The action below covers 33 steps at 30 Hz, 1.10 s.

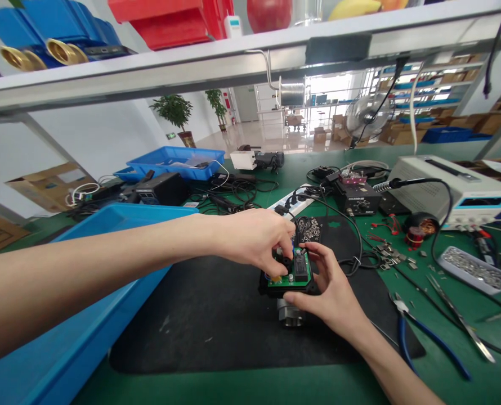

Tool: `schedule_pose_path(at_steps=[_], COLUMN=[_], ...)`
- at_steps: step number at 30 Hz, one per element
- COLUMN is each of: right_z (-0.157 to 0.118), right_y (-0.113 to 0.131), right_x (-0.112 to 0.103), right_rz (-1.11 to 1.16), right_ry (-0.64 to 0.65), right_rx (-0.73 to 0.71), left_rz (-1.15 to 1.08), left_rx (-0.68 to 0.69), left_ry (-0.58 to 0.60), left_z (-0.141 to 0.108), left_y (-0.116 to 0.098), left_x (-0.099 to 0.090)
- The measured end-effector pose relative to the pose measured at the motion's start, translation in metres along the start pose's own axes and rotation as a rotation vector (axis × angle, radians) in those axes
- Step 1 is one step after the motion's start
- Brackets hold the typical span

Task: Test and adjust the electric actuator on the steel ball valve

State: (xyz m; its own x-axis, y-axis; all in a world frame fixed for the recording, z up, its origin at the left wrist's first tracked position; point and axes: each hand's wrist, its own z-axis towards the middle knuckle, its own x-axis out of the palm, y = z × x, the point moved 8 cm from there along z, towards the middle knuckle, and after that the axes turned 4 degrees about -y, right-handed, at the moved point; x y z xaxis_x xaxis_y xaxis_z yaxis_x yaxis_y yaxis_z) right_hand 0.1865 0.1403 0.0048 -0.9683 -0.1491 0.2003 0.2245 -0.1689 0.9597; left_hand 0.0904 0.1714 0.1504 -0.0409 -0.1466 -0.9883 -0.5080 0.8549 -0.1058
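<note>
My left hand (pixel 261 239) reaches over a green circuit board (pixel 281 282), its thumb and fingers pinched at a small black part (pixel 287 264) on the board. The fingers partly cover that part. A black box-shaped component (pixel 301 269) stands on the board's right side. The board sits in a black housing (pixel 271 290), and my right hand (pixel 332 284) grips this housing from the right, thumb in front and fingers behind. Under the housing a silver metal valve body (pixel 291 315) shows, resting on the black mat (pixel 217 337).
A large blue tray (pixel 119 270) lies to the left. On the right are blue-handled cutters (pixel 402 326), tweezers (pixel 457 315), a white box of small metal parts (pixel 474 270), and a power supply (pixel 457 188). Cables and a power strip (pixel 295 199) lie behind. A shelf (pixel 217 53) runs overhead.
</note>
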Motion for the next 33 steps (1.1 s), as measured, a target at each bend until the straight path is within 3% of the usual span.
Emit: schedule_pose_path(at_steps=[33], right_z=[0.0], right_y=[-0.003], right_x=[-0.002], right_rz=[-0.021], right_ry=[0.002], right_rx=[0.01], left_rz=[-0.159], left_rx=[-0.064], left_ry=[-0.054], left_z=[-0.014], left_y=[0.01], left_x=[-0.007])
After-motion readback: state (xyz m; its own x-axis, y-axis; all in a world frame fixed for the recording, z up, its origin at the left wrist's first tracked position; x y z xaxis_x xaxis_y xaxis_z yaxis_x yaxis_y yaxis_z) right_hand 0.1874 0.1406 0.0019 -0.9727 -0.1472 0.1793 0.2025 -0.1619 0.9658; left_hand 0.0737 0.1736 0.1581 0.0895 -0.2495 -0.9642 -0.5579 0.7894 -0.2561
